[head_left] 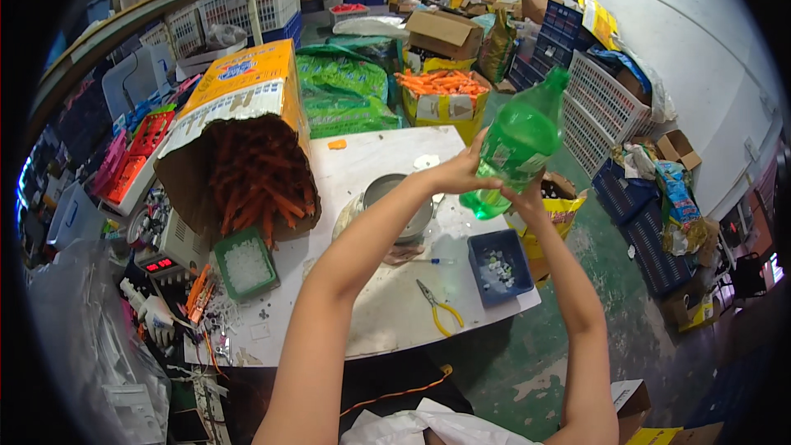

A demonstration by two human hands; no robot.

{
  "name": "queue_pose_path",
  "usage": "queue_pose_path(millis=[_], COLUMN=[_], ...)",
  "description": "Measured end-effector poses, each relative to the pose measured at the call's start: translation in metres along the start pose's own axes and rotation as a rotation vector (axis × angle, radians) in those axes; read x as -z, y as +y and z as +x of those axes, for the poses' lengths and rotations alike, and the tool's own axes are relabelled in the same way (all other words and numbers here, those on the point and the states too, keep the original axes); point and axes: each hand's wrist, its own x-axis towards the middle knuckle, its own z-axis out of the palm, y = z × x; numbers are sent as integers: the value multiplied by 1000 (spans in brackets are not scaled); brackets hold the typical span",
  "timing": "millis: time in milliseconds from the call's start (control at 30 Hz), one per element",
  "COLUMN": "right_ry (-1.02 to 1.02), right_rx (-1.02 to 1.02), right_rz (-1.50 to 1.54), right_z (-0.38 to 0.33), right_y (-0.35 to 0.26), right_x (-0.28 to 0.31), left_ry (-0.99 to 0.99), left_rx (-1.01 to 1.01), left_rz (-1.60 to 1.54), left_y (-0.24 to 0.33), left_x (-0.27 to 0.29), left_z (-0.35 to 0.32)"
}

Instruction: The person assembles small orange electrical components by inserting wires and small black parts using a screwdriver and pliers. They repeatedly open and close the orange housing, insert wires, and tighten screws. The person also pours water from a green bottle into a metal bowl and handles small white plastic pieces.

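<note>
A large green plastic bottle [521, 136] is raised over the table's right edge, tilted with its neck up and to the right. Some liquid seems to sit inside it. My left hand [463, 171] closes on the bottle's lower left side, and my right hand [527, 198] grips it low on the right. Below and left of them, a round metal pan [386, 189] rests on the white table [383, 142]. Nearer me lie a pair of yellow-handled pliers [438, 306] and a blue tray [503, 295] of small pieces. A thin blue-and-clear pen-like tool [435, 261] lies between the pan and tray.
At left, an open carton [284, 107] on its side holds many orange strips. A green tray [247, 280] of clear bits and a boxy device with a red display [177, 251] are nearby. Crates [606, 107] line the right wall. Two people are far back.
</note>
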Motion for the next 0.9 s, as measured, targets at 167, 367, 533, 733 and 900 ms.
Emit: queue_pose_path(millis=[167,367,533,733,900], right_ry=[-29,-158,-157,-187,95], right_rx=[-28,-134,-268,-334,-207], right_rz=[80,112,5,-91,-226], right_z=[-18,-23,-33,-24,-38], right_y=[12,15,22,9,10], right_x=[13,9,22,18,36], left_ry=[-81,-19,-42,-16,143], left_rx=[115,143,150,371,135], left_rz=[-146,-118,-96,132,268], left_y=[-21,-48,-47,-35,12], left_x=[-31,-48,-52,-46,-35], left_z=[2,-14,-8,-24,-78])
